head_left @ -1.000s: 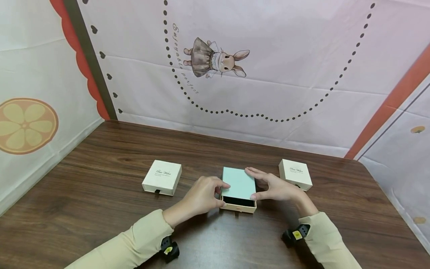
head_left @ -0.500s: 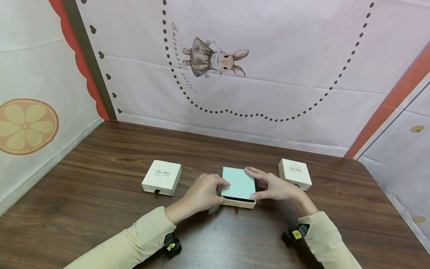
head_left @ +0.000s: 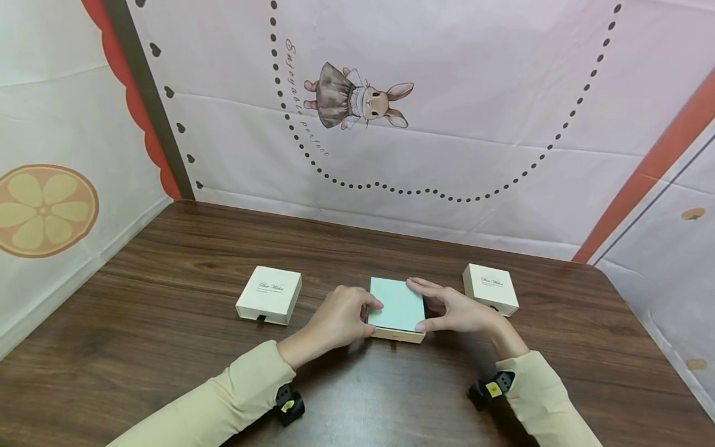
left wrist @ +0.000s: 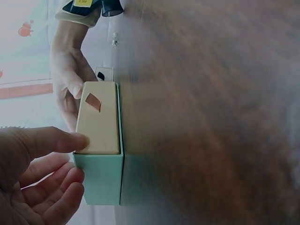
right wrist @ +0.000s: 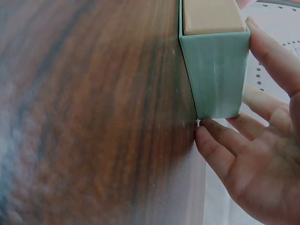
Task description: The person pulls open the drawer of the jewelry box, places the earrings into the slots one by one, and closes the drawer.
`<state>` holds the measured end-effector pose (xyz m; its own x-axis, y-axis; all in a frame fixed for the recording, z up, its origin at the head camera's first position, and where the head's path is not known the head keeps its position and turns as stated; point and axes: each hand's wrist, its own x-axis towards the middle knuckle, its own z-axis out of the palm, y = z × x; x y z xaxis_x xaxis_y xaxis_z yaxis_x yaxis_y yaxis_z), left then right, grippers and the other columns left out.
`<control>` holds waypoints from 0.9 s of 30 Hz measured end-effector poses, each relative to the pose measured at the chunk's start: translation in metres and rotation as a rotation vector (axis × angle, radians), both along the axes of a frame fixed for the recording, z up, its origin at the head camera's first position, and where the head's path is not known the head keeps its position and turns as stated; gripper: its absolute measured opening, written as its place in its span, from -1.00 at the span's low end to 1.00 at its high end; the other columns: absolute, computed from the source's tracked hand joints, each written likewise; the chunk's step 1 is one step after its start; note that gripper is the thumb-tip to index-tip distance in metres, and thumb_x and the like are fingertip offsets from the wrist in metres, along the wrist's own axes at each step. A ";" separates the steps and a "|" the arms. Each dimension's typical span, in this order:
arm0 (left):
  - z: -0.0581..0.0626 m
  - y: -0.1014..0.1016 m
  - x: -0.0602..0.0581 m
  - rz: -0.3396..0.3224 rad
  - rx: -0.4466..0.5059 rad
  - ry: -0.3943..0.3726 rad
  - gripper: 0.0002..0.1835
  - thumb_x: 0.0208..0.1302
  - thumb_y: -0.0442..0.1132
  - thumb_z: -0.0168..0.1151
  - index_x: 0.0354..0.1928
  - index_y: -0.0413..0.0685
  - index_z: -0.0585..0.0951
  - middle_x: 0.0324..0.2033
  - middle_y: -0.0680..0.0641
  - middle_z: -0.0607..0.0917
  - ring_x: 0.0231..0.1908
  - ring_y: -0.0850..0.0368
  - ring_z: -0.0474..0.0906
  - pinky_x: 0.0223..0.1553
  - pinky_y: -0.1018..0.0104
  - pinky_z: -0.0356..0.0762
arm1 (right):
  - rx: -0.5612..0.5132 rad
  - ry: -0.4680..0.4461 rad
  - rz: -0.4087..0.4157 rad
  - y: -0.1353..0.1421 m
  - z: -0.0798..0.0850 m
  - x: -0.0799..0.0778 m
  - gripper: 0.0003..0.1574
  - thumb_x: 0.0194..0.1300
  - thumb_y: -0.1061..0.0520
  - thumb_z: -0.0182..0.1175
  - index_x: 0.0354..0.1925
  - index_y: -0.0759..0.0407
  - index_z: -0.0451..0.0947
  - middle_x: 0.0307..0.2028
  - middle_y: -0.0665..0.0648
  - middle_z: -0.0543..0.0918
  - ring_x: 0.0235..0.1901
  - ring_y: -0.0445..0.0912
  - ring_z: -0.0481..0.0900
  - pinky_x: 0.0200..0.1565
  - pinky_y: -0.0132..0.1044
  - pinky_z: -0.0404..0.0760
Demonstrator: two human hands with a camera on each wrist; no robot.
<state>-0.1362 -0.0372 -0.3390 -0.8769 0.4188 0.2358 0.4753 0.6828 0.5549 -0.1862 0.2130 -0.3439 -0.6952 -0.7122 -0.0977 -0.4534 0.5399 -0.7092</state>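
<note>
A mint-green drawer-style gift box lies on the table between both hands, its cream drawer protruding slightly at the front. My left hand grips the box's front left corner. Its thumb presses the drawer front, and the other fingers curl by the sleeve's left side and top edge. The right hand holds the sleeve from the right, thumb at the front corner and fingers toward the back. In the right wrist view the fingertips rest low near the far end of the sleeve. What the drawer contains is hidden.
One white box with printed lettering and a dark pull tab sits left of the hands. Another white box is behind the right hand. A brown wood-grain table carries everything, with a printed cloth rising behind it.
The cream drawer has slid back into the mint sleeve, and the dark gap at its front has closed. My left hand moved slightly away from me with it; the right hand stayed in place.
</note>
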 end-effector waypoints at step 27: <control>0.001 -0.016 0.007 -0.016 0.034 -0.011 -0.72 -0.14 -0.29 0.41 -0.26 -0.05 0.68 -0.38 0.04 0.70 -0.44 0.27 0.55 -0.42 0.50 0.46 | 0.029 0.069 -0.062 -0.013 0.016 0.004 0.01 0.05 -0.11 0.29 0.33 0.21 0.10 0.36 0.25 0.08 0.33 0.13 0.06 0.13 0.04 0.34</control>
